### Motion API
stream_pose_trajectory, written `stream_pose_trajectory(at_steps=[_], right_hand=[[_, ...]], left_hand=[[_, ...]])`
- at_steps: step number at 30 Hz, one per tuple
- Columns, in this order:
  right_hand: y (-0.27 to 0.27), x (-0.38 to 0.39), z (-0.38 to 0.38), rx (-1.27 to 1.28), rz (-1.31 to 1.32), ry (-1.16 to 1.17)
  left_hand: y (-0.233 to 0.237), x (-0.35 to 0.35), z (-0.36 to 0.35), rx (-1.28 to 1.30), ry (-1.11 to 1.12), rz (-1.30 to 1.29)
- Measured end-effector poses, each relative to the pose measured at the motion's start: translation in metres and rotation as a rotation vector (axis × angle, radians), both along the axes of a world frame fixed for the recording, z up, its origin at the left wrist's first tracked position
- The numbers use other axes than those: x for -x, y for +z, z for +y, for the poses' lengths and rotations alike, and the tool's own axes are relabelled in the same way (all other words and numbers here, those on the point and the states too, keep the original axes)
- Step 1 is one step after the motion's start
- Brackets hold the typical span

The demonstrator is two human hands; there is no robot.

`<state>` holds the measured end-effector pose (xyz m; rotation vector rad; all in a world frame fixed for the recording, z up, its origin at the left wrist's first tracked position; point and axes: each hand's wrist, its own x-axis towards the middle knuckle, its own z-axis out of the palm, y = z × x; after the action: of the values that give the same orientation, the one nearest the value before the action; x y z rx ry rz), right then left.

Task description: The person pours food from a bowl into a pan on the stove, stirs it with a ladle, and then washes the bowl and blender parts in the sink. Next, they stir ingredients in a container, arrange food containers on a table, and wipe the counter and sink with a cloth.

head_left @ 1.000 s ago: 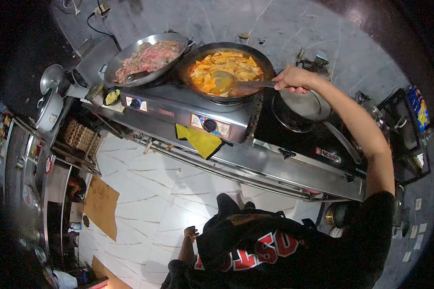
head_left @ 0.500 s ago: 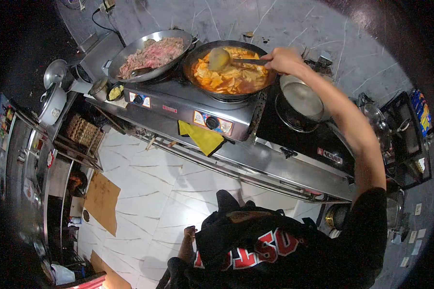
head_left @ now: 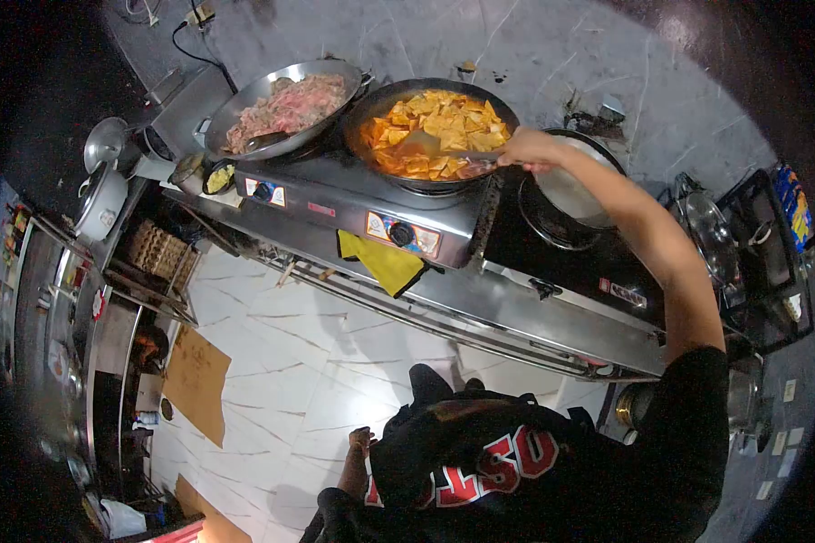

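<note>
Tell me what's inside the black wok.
The black wok holds flat orange pieces of food and the blurred head of a ladle, its handle in the right hand. The food covers the wok's bottom, so that cannot be seen.

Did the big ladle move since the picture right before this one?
Yes. Measured against the stove's control knob, the ladle has come closer, from the far part of the dark wok towards its front rim.
</note>
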<state>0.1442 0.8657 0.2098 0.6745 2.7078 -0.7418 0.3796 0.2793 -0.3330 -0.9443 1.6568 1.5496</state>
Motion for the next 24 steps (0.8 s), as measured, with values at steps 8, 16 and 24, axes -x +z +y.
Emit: stream_pose_trajectory(at_steps=[8,16,24], right_hand=[[0.033,-0.034,-0.006,-0.503,0.236,0.307],[0.023,-0.012,0.049,-0.282,0.248,0.201],[0.050,-0.052,-0.003,-0.754,0.301,0.280]], left_hand=[[0.023,0.007,-0.004,0.053,-0.053,-0.044],[0.012,0.015,-0.003,-0.179,0.074,-0.078],[0.048,0.019,0.010,-0.012,-0.102,-0.053]])
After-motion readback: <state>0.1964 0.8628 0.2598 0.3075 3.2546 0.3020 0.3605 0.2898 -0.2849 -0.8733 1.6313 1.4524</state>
